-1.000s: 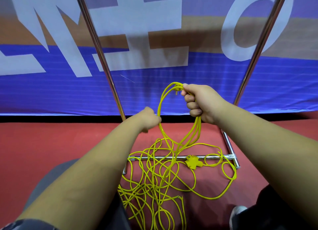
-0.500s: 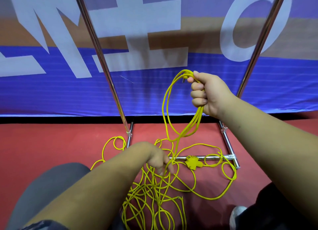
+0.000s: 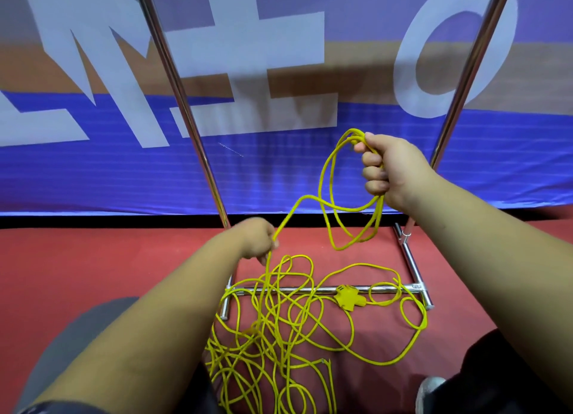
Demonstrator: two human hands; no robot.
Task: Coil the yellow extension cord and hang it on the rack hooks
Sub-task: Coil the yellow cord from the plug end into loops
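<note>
The yellow extension cord (image 3: 279,330) lies mostly in a loose tangle on the red floor, draped over the rack's low crossbar (image 3: 310,289). Its yellow socket end (image 3: 348,298) rests on that bar. My right hand (image 3: 390,171) is raised and grips several coiled loops that hang below the fist. My left hand (image 3: 257,240) is lower and to the left, holding a single strand that runs up to the coil. The metal rack (image 3: 183,103) rises as two shiny poles on either side of my hands; its hooks are out of view.
A blue and tan banner (image 3: 279,165) with large white letters stands right behind the rack. My knees and a shoe (image 3: 429,392) sit at the bottom edge, close to the tangle. Red floor (image 3: 93,258) spreads to the left.
My left hand has come up from the tangle with a strand, drawing it toward the coil. My right hand stays raised with the loops, shifted slightly.
</note>
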